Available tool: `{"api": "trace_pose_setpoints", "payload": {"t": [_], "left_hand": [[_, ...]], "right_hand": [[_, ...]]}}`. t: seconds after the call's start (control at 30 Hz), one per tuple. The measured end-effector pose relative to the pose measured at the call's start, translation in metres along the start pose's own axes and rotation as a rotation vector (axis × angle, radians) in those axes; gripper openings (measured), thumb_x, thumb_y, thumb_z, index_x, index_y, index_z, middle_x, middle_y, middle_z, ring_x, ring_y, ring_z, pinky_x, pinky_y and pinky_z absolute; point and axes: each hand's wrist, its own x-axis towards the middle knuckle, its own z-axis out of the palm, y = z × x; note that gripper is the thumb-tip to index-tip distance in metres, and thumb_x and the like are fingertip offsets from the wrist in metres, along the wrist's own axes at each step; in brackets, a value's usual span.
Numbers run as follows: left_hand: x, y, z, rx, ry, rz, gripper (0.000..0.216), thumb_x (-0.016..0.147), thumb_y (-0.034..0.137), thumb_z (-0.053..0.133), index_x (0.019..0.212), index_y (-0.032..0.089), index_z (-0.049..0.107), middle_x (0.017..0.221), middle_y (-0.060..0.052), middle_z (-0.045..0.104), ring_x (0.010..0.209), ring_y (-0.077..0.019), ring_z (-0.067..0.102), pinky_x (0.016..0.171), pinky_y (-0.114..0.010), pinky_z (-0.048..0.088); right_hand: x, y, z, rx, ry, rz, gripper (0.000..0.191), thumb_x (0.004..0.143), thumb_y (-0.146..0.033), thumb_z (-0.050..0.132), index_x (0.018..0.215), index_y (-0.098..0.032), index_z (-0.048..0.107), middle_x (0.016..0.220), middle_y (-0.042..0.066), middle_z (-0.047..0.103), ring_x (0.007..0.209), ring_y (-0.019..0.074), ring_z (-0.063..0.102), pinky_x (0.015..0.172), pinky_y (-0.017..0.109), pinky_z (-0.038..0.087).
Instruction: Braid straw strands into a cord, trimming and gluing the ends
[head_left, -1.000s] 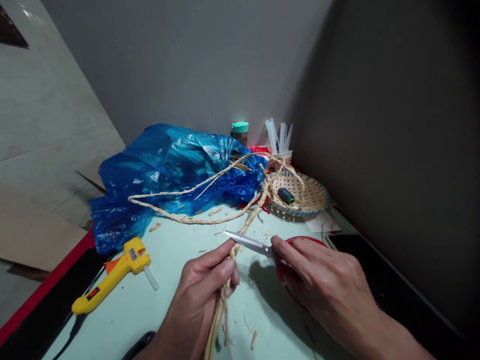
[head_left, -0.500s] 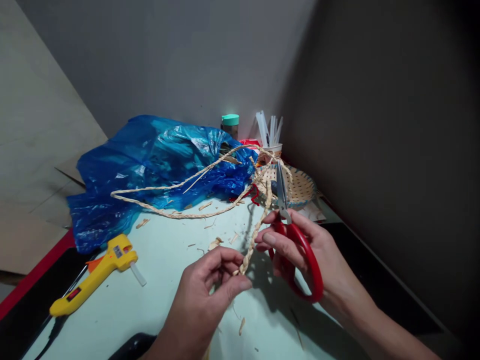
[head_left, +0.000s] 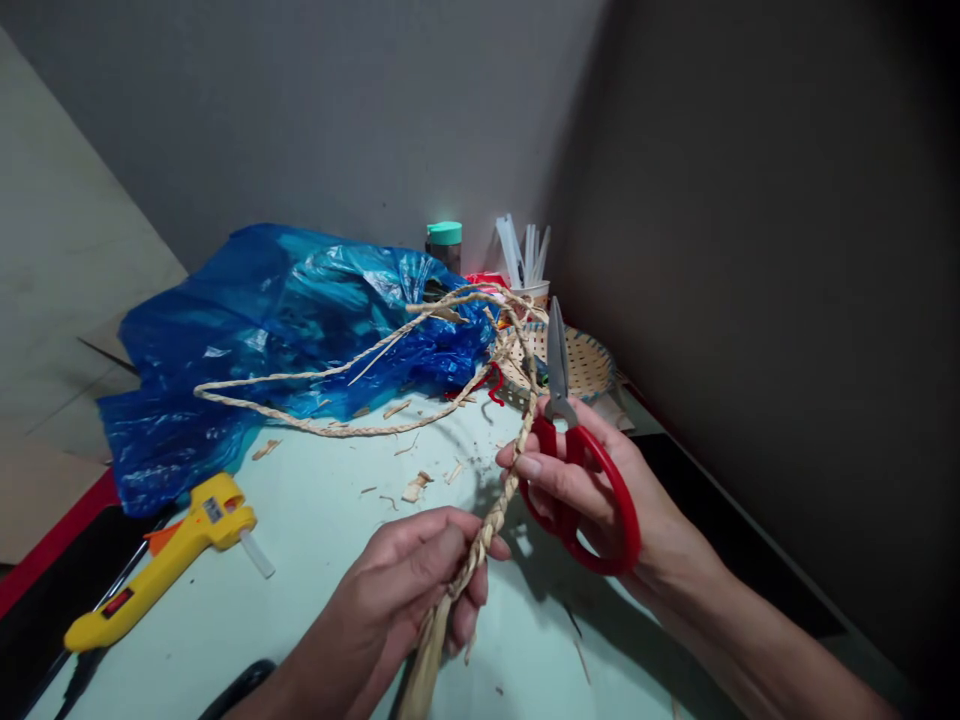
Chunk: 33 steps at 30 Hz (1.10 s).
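Note:
A braided straw-coloured cord [head_left: 487, 525] runs up from my left hand [head_left: 420, 575], whose fingers close round it near the lower end. Below that hand the braid gives way to a flat, unbraided tail [head_left: 426, 665]. My right hand [head_left: 592, 475] holds red-handled scissors [head_left: 556, 360], blades together and pointing up. The thumb and a fingertip of that hand also pinch the cord. Beyond the hands, the cord loops over a blue plastic bag [head_left: 300, 310] and across a shallow woven basket [head_left: 592, 365].
A yellow glue gun [head_left: 169, 560] lies at the left with a clear stick in its nozzle. Plant scraps [head_left: 416, 487] litter the pale green tabletop [head_left: 322, 500]. At the back stand a green-lidded jar [head_left: 444, 245] and a cup of clear sticks [head_left: 534, 290]. Grey walls close in behind and right.
My left hand has shifted along the cord, and the unbraided tail now shows below it. My right thumb and finger have come onto the cord. The view has moved slightly.

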Motion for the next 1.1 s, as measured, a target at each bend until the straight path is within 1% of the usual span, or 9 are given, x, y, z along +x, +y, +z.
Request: {"api": "trace_pose_setpoints", "payload": {"t": [0.1,0.2,0.3,0.4,0.47,0.6,0.8,0.93,1.1], "left_hand": [[0.0,0.002,-0.001,-0.003,0.033,-0.047,0.013,0.083,0.028,0.07,0.084,0.016,0.071,0.068,-0.001,0.058,0.053,-0.0072,0.047,0.053,-0.019,0.034],[0.001,0.002,-0.001,0.057,0.11,0.006,0.014,0.08,0.028,0.073,0.081,0.014,0.07,0.063,0.001,0.055,0.052,-0.0067,0.046,0.051,-0.018,0.033],[0.004,0.001,-0.004,0.085,0.211,0.091,0.015,0.078,0.028,0.074,0.08,0.014,0.069,0.063,0.001,0.055,0.052,-0.0065,0.044,0.05,-0.018,0.032],[0.007,0.0,-0.009,0.072,0.274,0.135,0.014,0.079,0.027,0.073,0.081,0.014,0.069,0.067,0.0,0.057,0.055,-0.0069,0.044,0.052,-0.018,0.033],[0.007,0.0,-0.011,0.033,0.283,0.154,0.012,0.079,0.025,0.073,0.084,0.014,0.071,0.07,-0.001,0.059,0.058,-0.0075,0.045,0.054,-0.018,0.034],[0.005,0.003,-0.012,-0.07,0.274,0.197,0.014,0.078,0.018,0.072,0.091,0.014,0.074,0.073,-0.003,0.063,0.063,-0.0098,0.049,0.061,-0.019,0.04],[0.003,0.008,-0.011,-0.27,0.234,0.2,0.016,0.074,0.011,0.069,0.088,0.015,0.075,0.076,-0.005,0.065,0.069,-0.0127,0.055,0.068,-0.021,0.046],[0.003,0.008,-0.012,-0.242,0.289,0.21,0.019,0.076,0.011,0.07,0.094,0.016,0.077,0.075,-0.004,0.066,0.069,-0.0116,0.055,0.07,-0.02,0.047],[0.003,0.007,-0.012,-0.18,0.231,0.211,0.017,0.083,0.014,0.067,0.098,0.015,0.076,0.084,-0.005,0.066,0.071,-0.0105,0.052,0.071,-0.018,0.047]], "right_hand": [[0.003,0.003,-0.001,-0.059,0.021,0.019,0.045,0.072,-0.027,0.083,0.102,-0.024,0.051,0.078,-0.006,0.061,0.052,0.0065,0.052,0.047,0.017,0.041],[0.004,0.006,-0.005,-0.231,0.037,0.01,0.047,0.075,-0.034,0.08,0.108,-0.024,0.047,0.072,-0.006,0.06,0.05,0.0091,0.051,0.044,0.019,0.039],[0.002,0.005,-0.01,-0.577,0.052,-0.18,0.036,0.084,-0.033,0.07,0.111,-0.023,0.049,0.071,-0.004,0.06,0.06,0.0132,0.054,0.051,0.022,0.04],[-0.004,-0.001,-0.011,-0.905,-0.058,-0.344,0.016,0.09,-0.028,0.061,0.105,-0.023,0.056,0.077,-0.002,0.06,0.066,0.0138,0.054,0.057,0.024,0.04],[-0.008,-0.005,-0.008,-1.028,-0.118,-0.39,0.015,0.089,-0.028,0.064,0.101,-0.023,0.057,0.077,-0.002,0.059,0.065,0.0132,0.052,0.058,0.024,0.041],[-0.014,-0.007,0.0,-1.192,-0.132,-0.464,0.023,0.083,-0.027,0.068,0.103,-0.023,0.057,0.087,0.002,0.06,0.078,0.0186,0.056,0.066,0.029,0.044],[-0.017,0.001,0.004,-1.349,-0.218,-0.493,0.018,0.077,-0.018,0.059,0.095,-0.022,0.058,0.087,0.005,0.057,0.077,0.0227,0.052,0.06,0.032,0.043],[-0.017,0.004,0.002,-1.471,-0.177,-0.651,0.025,0.081,-0.019,0.053,0.105,-0.016,0.059,0.089,0.009,0.058,0.075,0.0238,0.053,0.061,0.035,0.044],[-0.017,0.006,0.0,-1.556,-0.136,-0.769,0.029,0.082,-0.016,0.049,0.109,-0.014,0.06,0.087,0.009,0.06,0.072,0.0234,0.055,0.059,0.034,0.044]]}}
